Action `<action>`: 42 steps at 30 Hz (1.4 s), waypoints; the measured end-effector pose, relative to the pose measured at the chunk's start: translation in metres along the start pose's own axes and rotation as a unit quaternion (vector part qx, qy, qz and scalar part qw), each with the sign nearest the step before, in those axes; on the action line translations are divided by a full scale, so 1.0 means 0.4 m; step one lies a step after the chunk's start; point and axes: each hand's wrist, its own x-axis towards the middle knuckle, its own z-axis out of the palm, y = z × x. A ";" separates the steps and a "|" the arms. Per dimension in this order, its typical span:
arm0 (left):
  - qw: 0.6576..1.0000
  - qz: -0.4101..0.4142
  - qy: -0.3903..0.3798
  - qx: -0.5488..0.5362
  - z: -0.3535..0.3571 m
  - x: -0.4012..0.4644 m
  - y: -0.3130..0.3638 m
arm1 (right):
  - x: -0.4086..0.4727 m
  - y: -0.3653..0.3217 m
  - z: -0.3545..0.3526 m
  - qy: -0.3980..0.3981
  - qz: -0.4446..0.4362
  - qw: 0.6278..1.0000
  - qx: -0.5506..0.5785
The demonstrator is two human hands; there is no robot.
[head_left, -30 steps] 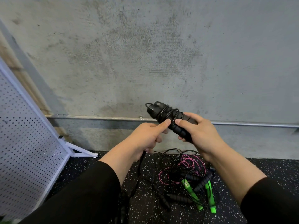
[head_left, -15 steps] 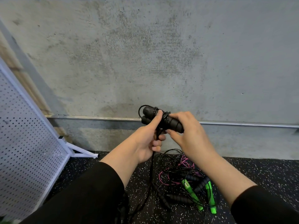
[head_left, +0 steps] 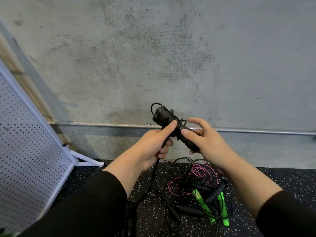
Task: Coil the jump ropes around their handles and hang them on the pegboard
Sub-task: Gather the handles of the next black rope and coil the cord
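jump ropes [head_left: 196, 190] tangled on speckled black floor [head_left: 282, 182], concrete wall [head_left: 171, 57] behind

Right hand [head_left: 207, 142] index lifted off black handles [head_left: 172, 124], bundle tilted steeper

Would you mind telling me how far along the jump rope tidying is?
Early days. In hand: both hands, left hand and right hand, hold the black handles, partly wrapped; loose cord hangs down. Left: the floor pile of pink, green and black ropes. No rope shows on the visible part of the pegboard.
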 end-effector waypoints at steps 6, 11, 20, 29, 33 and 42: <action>0.999 0.003 0.030 0.038 0.009 0.006 -0.010 | 0.007 0.020 0.010 0.069 -0.059 0.969 -0.229; 0.998 0.045 0.000 0.046 0.003 -0.003 -0.001 | -0.001 -0.014 -0.010 0.044 -0.024 0.989 -0.138; 0.990 0.055 -0.023 0.125 0.019 -0.010 -0.007 | -0.016 -0.017 -0.022 -0.063 0.085 0.990 0.088; 0.989 -0.015 -0.009 0.146 0.018 -0.009 -0.001 | 0.013 -0.009 -0.036 0.104 -0.001 0.979 -0.176; 0.994 -0.025 0.020 0.108 0.017 -0.001 -0.010 | -0.002 0.005 -0.015 0.078 -0.052 0.929 -0.358; 0.995 0.010 0.039 0.095 -0.009 -0.001 -0.019 | -0.005 -0.016 0.010 0.016 0.071 0.996 0.048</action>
